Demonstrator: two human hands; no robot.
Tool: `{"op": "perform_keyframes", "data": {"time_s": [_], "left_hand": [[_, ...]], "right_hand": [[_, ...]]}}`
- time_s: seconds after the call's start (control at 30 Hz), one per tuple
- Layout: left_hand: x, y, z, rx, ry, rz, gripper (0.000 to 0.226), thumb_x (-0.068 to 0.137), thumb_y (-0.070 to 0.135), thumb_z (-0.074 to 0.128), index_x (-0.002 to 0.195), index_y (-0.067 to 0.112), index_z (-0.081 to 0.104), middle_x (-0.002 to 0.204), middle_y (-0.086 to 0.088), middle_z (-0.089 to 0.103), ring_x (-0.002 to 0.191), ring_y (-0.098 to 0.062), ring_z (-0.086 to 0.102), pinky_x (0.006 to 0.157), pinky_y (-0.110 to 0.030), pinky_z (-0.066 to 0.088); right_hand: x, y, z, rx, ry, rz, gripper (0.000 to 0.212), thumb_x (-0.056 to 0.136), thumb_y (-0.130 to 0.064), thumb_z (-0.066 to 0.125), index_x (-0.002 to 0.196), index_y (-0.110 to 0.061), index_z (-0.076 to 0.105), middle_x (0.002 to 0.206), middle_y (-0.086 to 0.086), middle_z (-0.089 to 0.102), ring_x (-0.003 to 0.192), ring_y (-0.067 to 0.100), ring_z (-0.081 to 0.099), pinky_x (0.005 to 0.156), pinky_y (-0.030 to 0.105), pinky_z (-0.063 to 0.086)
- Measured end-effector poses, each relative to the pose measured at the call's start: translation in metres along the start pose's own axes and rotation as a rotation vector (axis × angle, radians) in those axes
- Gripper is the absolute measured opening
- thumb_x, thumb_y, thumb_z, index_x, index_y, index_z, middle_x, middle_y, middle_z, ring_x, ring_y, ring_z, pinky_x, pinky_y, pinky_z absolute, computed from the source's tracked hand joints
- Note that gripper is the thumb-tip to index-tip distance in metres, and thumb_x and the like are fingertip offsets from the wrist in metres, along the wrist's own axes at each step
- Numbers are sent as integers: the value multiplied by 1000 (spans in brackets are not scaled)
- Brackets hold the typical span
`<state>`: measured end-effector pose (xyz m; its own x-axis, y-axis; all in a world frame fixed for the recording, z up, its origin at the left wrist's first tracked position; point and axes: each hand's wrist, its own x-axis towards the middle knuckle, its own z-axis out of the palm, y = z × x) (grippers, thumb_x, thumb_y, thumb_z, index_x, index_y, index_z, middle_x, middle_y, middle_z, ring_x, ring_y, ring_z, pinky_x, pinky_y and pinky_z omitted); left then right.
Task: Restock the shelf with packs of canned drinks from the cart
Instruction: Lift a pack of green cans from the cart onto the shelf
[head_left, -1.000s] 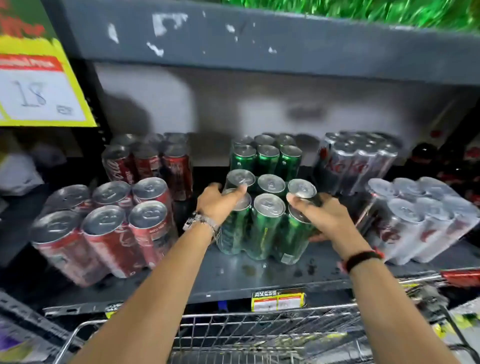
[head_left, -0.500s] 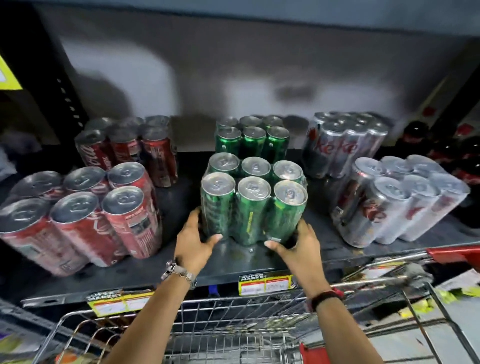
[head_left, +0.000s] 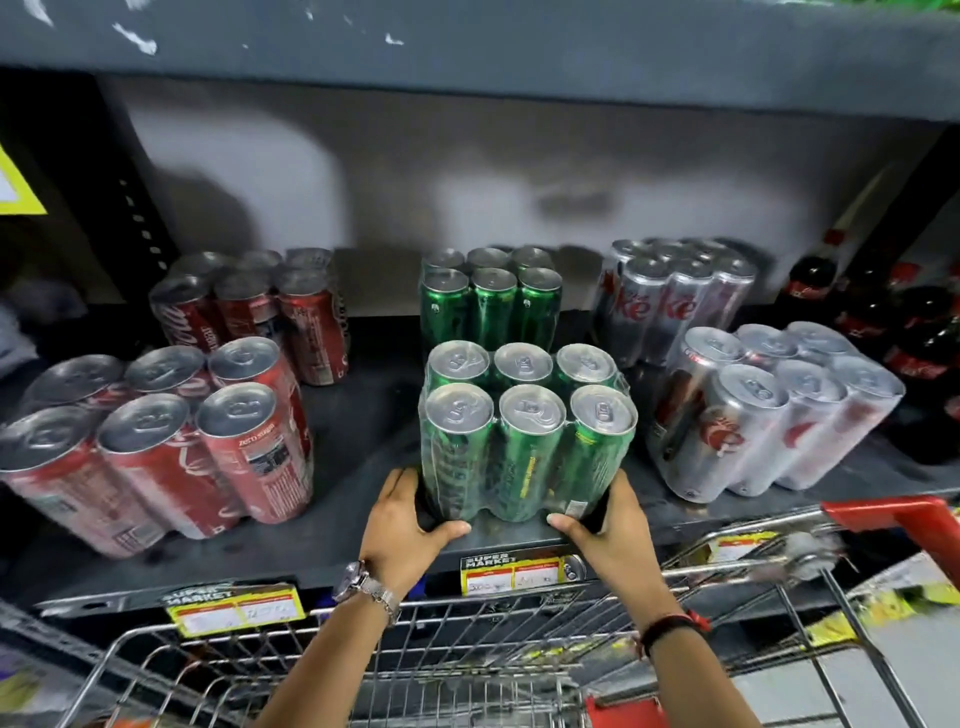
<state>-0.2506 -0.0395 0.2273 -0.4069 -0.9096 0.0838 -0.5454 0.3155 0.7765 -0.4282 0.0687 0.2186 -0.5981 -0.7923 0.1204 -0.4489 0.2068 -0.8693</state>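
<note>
A shrink-wrapped pack of green cans (head_left: 524, 431) stands upright near the front edge of the dark shelf (head_left: 332, 540). My left hand (head_left: 402, 525) grips its lower left corner and my right hand (head_left: 610, 525) grips its lower right corner, thumbs in front. A second green pack (head_left: 491, 301) stands behind it at the back of the shelf. The wire cart (head_left: 332, 670) is right below the shelf edge, under my forearms; its inside is mostly hidden.
Red cola packs sit at the left: one tilted at the front (head_left: 156, 441), one upright behind (head_left: 260, 312). Silver diet cola packs stand at the right (head_left: 774, 410) and back right (head_left: 675, 296). Dark bottles (head_left: 909, 332) fill the far right. Price labels (head_left: 511, 571) line the shelf edge.
My hands slid from the top of the green pack down to its lower corners. The pack now stands upright closer to the shelf's front edge.
</note>
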Motion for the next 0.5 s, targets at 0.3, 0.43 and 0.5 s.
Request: {"op": "perform_keyframes", "data": {"time_s": [0.3,0.43,0.5], "left_hand": [[0,-3,0,-31,60,-2,55,52,20,84,96,6,55,90,4,51,83,-13,50,71,-23,39],[1,-5,1,-42,69,-3,56,52,20,84,98,6,55,91,2,53,87,-19,55,72,-23,40],[1,-4,1,-47,57,-8,57,54,20,83,100,5,55,98,-5,58,93,-23,57,74,-24,40]], "right_hand": [[0,-2,1,-2,5,-19,57,67,-6,75,117,-10,47,103,-4,54,101,12,48,81,16,33],[0,-4,2,15,-8,18,57,70,-6,73,119,-11,44,105,-2,54,103,13,46,86,23,33],[0,-6,1,15,-11,38,59,70,-5,73,121,-10,43,105,-2,54,103,12,46,83,17,33]]}}
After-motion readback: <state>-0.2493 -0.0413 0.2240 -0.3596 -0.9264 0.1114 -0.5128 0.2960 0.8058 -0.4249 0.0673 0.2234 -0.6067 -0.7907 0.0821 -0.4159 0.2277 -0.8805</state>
